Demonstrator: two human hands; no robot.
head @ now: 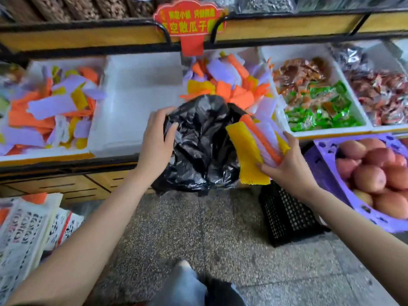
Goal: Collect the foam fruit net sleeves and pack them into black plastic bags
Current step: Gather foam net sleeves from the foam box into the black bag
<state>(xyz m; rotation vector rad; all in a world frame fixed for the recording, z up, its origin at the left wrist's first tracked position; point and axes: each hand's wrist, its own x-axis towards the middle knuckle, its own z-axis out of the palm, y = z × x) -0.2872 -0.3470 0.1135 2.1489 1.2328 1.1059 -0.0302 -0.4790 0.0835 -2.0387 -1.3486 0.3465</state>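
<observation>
sleeves [250, 149], a fanned bundle of yellow, orange and pale purple, are clamped in the right hand [289, 166], with the thumb on the near side and the fingers spread across the far edge. the bundle is held just beside the right edge of the bag [198, 149], touching its crumpled black plastic. the bag's left side is gripped by the left hand [155, 140], whose fingers are curled into the folds. the bag is held up in front of the shelf edge, with its bottom hanging below it. both bare forearms are stretched forward from the lower corners, the right wrist turned inward toward the bag. whether the bag's mouth is open cannot be told among the folds. the near part of the right pile [227, 85] of loose sleeves is hidden behind the bag, and a left pile [48, 111] is heaped in another white bin. a crate [287, 215] is partly covered by the right forearm. apples [373, 173] in a purple basket are cut off at the right edge.
</observation>
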